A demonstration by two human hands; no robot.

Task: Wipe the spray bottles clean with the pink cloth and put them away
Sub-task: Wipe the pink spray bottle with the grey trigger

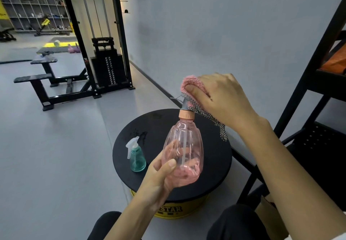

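Pink bottle [182, 153] held above tabletop [215, 161], left hand [159, 176] fingers wrapped round base. Right hand [221, 99] fingers pinch pink cloth [191, 84] over spray head, 12 o'clock: wiping step. Teal bottle [137, 157] stands at 9 o'clock. Next likely: rub body, swap bottles.

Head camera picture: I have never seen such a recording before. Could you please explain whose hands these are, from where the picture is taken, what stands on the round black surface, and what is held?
There is no machine here. A person wears one wide-angle camera on the head, so you look down at that person's own two hands. The left hand grips the body of a pink spray bottle. The right hand holds a pink cloth wrapped over that bottle's spray head. On the round black top stands a small green spray bottle, upright and untouched. A dark rack stands at the right.
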